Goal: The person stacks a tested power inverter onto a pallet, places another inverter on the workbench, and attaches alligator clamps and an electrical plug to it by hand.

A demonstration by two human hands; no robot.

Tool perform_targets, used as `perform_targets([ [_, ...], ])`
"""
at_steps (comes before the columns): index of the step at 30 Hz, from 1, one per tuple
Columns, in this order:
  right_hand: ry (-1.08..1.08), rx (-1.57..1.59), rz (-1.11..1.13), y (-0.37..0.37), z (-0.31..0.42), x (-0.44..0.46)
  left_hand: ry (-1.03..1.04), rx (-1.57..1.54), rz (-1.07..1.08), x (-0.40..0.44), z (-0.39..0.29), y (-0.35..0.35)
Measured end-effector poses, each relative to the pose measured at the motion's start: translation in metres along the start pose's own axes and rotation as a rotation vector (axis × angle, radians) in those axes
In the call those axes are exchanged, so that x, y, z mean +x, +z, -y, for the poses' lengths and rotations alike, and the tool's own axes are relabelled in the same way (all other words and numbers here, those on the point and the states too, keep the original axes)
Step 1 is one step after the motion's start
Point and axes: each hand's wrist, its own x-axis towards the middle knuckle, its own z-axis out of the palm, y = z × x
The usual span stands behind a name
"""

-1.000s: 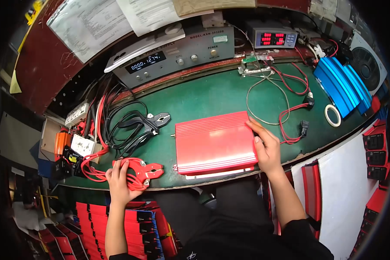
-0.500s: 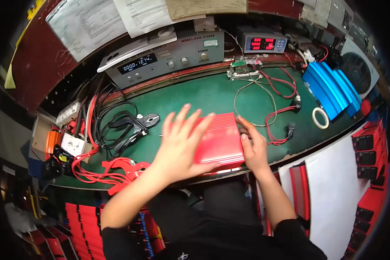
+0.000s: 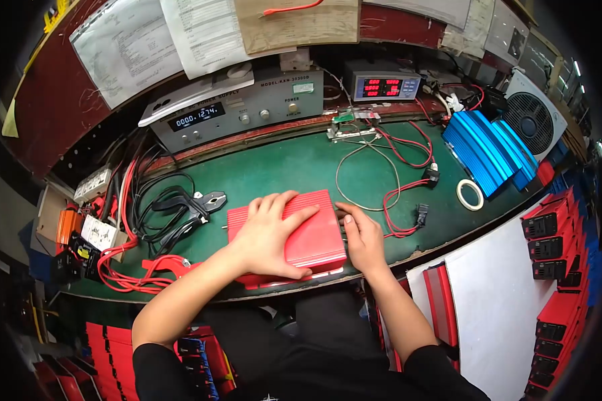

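Observation:
A red ribbed metal box [image 3: 314, 234] lies at the front edge of the green bench. My left hand [image 3: 269, 235] rests on its top with the fingers spread. At the box's right end is my right hand [image 3: 362, 242], its fingers curled near the end face; what its fingertips hold, if anything, is hidden. Left of the box, the red clamp [image 3: 170, 266] lies partly behind my left forearm. The black clamp [image 3: 204, 202] lies farther back, with its cables looped beside it.
Behind stand a grey power supply [image 3: 227, 110] and a meter [image 3: 384, 87] with red digits. Red cables with black plugs [image 3: 421, 215], a cream ring [image 3: 470, 194] and blue housings [image 3: 485, 157] are at the right. Sockets [image 3: 100, 234] stand at the left.
My left hand has let go of the red clamp and moved right onto the box. My right hand's fingers have curled at the box's end. The view has shifted.

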Motion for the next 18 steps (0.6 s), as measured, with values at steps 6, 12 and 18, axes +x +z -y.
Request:
perform_targets([
  [6,0.035,-0.023,0.007,-0.005,0.001,0.000,-0.114,-0.337,-0.193,-0.028,0.015,-0.034],
  [12,0.054,-0.019,0.030,-0.005,0.001,0.001,-0.149,-2.030,-0.657,-0.139,-0.015,0.036],
  [18,-0.315,0.219,0.127,0.002,-0.009,-0.045,0.326,-2.501,-1.024,-0.187,-0.092,0.135],
])
